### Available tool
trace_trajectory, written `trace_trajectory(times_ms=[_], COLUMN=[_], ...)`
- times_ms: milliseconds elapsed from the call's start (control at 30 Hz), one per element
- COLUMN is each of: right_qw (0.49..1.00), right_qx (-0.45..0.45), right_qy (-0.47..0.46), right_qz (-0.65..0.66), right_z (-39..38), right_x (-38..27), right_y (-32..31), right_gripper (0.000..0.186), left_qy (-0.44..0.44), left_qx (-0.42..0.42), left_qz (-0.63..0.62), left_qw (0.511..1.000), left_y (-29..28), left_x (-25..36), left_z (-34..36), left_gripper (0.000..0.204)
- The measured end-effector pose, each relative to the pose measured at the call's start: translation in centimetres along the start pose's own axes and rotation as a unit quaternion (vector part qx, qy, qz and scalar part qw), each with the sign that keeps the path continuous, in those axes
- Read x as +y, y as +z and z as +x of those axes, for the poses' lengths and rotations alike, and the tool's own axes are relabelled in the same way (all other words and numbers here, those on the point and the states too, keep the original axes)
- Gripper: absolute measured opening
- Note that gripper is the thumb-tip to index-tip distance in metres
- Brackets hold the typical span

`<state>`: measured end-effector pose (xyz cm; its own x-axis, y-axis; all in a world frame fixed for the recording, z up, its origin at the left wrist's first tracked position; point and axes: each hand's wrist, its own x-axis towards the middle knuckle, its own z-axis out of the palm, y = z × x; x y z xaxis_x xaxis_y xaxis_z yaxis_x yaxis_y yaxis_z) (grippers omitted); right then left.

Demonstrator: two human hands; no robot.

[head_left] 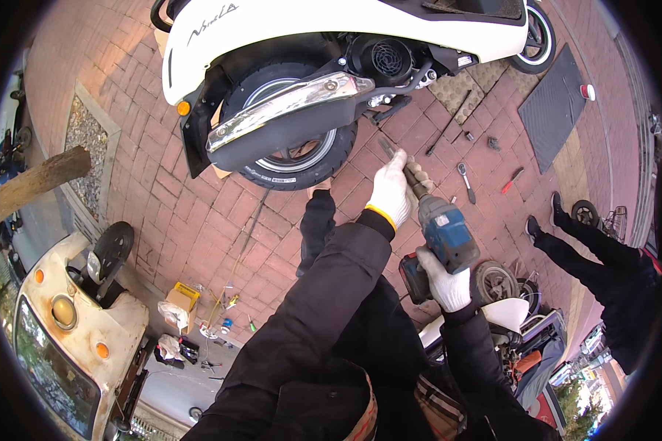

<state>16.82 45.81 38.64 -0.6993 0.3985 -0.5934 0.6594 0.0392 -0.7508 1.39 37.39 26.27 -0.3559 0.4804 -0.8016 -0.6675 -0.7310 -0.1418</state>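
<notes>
My right hand [446, 285], in a white glove, is closed around the handle of a blue cordless impact wrench [451, 229] with a black and red battery. My left hand [392, 192], gloved in white with a yellow cuff, grips the grey metal shaft [387, 148] in front of the tool's nose. The shaft's tip pokes out past my left fingers toward a white scooter [287, 29] and touches nothing. The scooter's rear wheel [345, 152] and its silver and black muffler [290, 117] are nearest to that tip.
On the red paving lie a ratchet [466, 183], a red-handled tool [513, 180], a thin dark bar [447, 125] and small metal parts [493, 143]. A grey mat [553, 110] is at right, near a person [610, 272] in black. A rusty cream vehicle [73, 331] stands lower left.
</notes>
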Motion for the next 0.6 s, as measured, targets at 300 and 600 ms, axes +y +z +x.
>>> trace_trajectory(times_ms=[300,600], right_qw=[0.993,0.886], right_qx=[0.005,-0.155], right_qy=[0.083,-0.115], right_qz=[-0.080,-0.421], right_z=[10.6,15.4], right_x=[-9.8,-15.5], right_y=[3.4,0.4], right_gripper=[0.023,0.035], left_qy=[-0.012,-0.013], left_qx=[-0.035,-0.006], left_qz=[-0.093,-0.170], left_qw=[0.995,0.985], left_y=[4.5,6.1], left_x=[5.7,6.7], left_z=[6.4,6.7], left_gripper=[0.028,0.028])
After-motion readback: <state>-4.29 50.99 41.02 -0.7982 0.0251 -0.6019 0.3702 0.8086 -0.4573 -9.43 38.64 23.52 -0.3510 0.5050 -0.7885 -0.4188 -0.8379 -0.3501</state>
